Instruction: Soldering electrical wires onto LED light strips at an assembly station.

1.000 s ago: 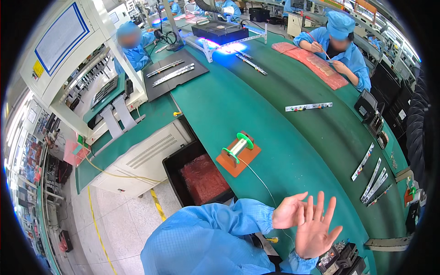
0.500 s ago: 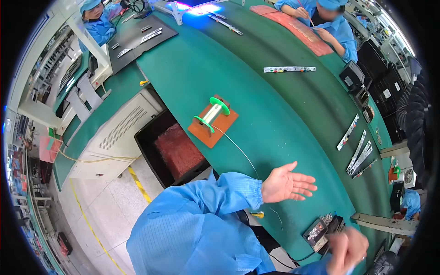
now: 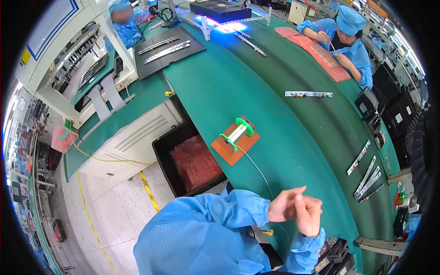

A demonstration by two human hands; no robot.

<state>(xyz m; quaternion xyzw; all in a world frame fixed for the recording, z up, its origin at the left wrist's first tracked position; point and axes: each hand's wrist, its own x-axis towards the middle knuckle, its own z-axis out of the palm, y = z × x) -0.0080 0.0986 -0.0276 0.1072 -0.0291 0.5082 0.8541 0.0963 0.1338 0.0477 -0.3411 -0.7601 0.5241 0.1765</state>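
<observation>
My left hand (image 3: 280, 207) is raised over the near edge of the green bench (image 3: 284, 151), its thumb stretched out and its fingers partly hidden behind my right hand (image 3: 310, 215). My right hand meets it at the palm with fingers bent together; whatever they hold is too small or covered to make out. Beyond my left hand, a wire spool (image 3: 238, 134) with green end discs sits on a brown board (image 3: 220, 151). Its thin wire (image 3: 259, 170) runs toward me, passing behind my left hand. Beside my right sleeve stand small dark bins (image 3: 337, 256) of little metal parts.
A belt carries white circuit strips (image 3: 309, 94), with several more strips (image 3: 366, 181) at the right. A black crate (image 3: 166, 167) with pink wrap stands below the bench's left edge. Across the belt, a person (image 3: 346, 43) works over a pink bubble-wrap sheet (image 3: 311, 52); another person sits far left.
My right hand has moved up and left from beside the small bins to meet my left hand. My left hand, formerly spread palm up, now lies partly behind it. The view has shifted.
</observation>
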